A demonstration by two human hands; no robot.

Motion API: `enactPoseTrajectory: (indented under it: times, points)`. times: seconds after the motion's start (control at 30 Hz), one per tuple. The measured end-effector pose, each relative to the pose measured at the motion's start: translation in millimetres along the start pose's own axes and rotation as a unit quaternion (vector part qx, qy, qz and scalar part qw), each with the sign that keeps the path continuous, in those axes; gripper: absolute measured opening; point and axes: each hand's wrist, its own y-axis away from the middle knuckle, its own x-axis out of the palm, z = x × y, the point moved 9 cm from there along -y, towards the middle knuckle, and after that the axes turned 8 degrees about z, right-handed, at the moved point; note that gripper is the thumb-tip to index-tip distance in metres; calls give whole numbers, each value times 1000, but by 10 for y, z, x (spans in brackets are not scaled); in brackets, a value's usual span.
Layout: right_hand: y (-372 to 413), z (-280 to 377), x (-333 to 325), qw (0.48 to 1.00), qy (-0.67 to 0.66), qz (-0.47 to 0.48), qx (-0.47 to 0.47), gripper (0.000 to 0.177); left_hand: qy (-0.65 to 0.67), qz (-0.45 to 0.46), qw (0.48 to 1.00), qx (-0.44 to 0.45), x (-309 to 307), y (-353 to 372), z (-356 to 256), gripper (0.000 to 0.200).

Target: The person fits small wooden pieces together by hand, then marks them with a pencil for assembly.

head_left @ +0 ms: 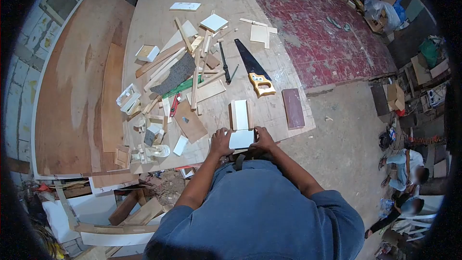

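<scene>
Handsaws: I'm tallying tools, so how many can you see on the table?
1. The handsaw lies beyond the right hand, right of the scrap wood pile, which may hide others.

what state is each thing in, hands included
left hand: fingers bent, at white piece's left edge
right hand: fingers bent, at its right edge
white piece: between the hands
saw: lying flat, unheld
maroon block: lying flat
grey sheet: draped over wood strips
red tool: lying down, open or shut unclear

Slate-blue shirt (279, 207) with short, loose sleeves (339, 209) and bare forearms (294, 167).
</scene>
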Motion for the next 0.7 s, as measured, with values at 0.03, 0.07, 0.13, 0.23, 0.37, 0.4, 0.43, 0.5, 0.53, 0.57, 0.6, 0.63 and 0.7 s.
enactPoseTrajectory:
  times: [0.03,0.07,0.13,0.23,0.37,0.4,0.43,0.5,0.53,0.57,0.6,0.63,0.7]
  points:
    - [8,-2,11,1000,5,7,13,96,0,0,1000,-1,-11,10,-1,100]
    - [23,13,1,1000,5,7,14,96,-6,-2,1000,3,-27,14,-15,101]
    - [64,72,-37,999,28,5,18,90,-12,-4,1000,6,-17,7,-8,101]
    - [-55,-53,-30,999,32,-23,-34,84,-19,-5,1000,6,-13,7,-2,102]
    - [-335,-82,-328,999,-17,-30,-26,66,-7,-22,1000,6,-41,27,0,97]
    - [-404,25,-529,997,28,-72,-4,58,-7,-23,1000,7,-32,22,2,97]
    - [-492,111,-708,991,73,-113,18,50,-6,-21,1000,6,-37,16,0,97]
    - [-737,416,-881,969,156,-165,-101,38,-10,-13,1000,-5,-28,14,-3,97]
    - [-883,567,-907,973,156,-141,-98,36,-7,-8,1000,-8,-3,21,1,97]
    - [-1041,746,-923,976,155,-118,-95,35,-9,-14,1000,-5,-9,16,-1,97]
    - [-1266,815,-853,967,222,-77,-94,34,-12,-21,1000,-1,-22,9,-2,97]
    - [-1442,855,-746,953,286,-36,-94,34,-11,-18,1000,-3,-13,13,7,97]
    - [-1534,1054,-694,947,317,3,-51,32,-5,-24,1000,-6,-17,-2,15,96]
